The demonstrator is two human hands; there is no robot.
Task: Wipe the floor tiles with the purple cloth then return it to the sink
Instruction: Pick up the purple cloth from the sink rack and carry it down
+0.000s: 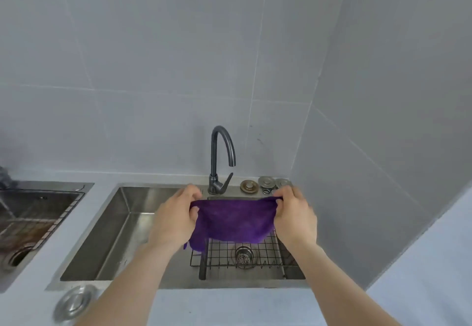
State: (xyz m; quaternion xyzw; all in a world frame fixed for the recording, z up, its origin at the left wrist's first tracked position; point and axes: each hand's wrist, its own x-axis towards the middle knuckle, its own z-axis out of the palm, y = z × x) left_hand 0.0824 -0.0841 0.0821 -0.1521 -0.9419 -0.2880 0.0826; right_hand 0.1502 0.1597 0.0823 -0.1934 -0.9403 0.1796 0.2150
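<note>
Two hands hold the purple cloth (235, 219) spread above the sink (112, 226). The left hand (176, 217) pinches the cloth's upper left corner; the right hand (293, 214) pinches the upper right corner. Both are closed on the fabric, and the top edge is stretched taut between them. The cloth hangs free in front of the faucet (221, 159), its lower edge sagging above the wire rack (245, 254) that sits in the basin over the drain (244, 254). It does not appear to touch the rack.

No floor is in view, so whether the wiping is done cannot be read from this position. Judged by the pose alone, the step in hand is either the pick-up from the sink or the return to it.

If returning: the next move calls for lowering both hands together and letting go once the cloth rests on the rack. If starting: lift the cloth clear of the faucet spout and carry it to the floor tiles.
</note>
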